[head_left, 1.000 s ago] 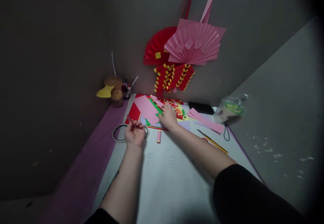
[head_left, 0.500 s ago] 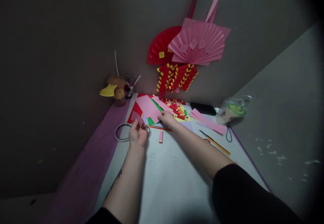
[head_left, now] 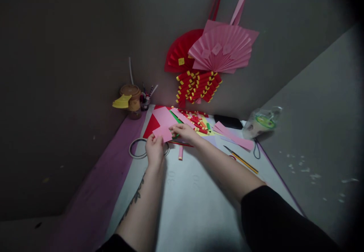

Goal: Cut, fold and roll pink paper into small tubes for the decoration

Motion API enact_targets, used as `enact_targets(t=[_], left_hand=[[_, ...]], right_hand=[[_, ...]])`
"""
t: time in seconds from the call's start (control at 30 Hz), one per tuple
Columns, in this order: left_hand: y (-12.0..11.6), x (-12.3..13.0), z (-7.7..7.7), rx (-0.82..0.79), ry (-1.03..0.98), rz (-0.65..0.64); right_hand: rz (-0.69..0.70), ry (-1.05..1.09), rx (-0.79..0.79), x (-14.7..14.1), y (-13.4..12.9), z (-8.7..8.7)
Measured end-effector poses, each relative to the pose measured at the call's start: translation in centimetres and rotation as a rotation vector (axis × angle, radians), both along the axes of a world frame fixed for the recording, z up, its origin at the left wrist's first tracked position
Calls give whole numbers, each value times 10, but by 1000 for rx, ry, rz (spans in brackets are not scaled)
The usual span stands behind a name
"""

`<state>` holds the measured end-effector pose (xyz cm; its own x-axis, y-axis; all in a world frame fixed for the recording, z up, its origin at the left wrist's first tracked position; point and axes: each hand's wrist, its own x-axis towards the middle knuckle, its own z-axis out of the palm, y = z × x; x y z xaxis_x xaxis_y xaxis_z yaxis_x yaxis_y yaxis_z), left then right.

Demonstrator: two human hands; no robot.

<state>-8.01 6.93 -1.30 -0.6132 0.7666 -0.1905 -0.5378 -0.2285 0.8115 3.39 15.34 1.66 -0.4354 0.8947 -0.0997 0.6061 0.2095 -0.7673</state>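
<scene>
A small pink piece of paper (head_left: pixel 163 133) is raised above the table, pinched at its lower left by my left hand (head_left: pixel 154 151). At its right edge, the fingers of my right hand (head_left: pixel 184 131) close on the same piece. Behind it lie a larger pink sheet (head_left: pixel 164 115), red paper (head_left: pixel 150 127) and some green paper, partly covered. Two tape rolls (head_left: pixel 133 149) sit around my left wrist, one mostly hidden by it. Just below my right hand is a short pink paper roll (head_left: pixel 181 153) with pale yellow ends.
Red paper rolls (head_left: pixel 202 130) with yellow ends are heaped at the back. Rightward lie pink strips (head_left: pixel 236 137), a craft knife and a striped pencil (head_left: pixel 247 164), a black phone-like object (head_left: pixel 228 122) and a bagged cup (head_left: pixel 263 123). A brown-lidded cup (head_left: pixel 134 102) stands at back left.
My left hand has turned, so the small pink paper now faces up flat. My right hand has left the larger pink sheet and moved left to the small paper's edge.
</scene>
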Motion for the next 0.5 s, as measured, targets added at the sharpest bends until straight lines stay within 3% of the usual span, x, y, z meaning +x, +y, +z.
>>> enact_targets(t=[0.17,0.3,0.5], left_hand=[[2,-6,-1,-1,18,139],[1,-8,2,0,20,177],[2,-12,3,-3,14,246]], right_hand=[[-232,-249,118,-18,33,-9],[-344,-367,40,-39,52,-11],[-352,-249,-75,-44,59,-7]])
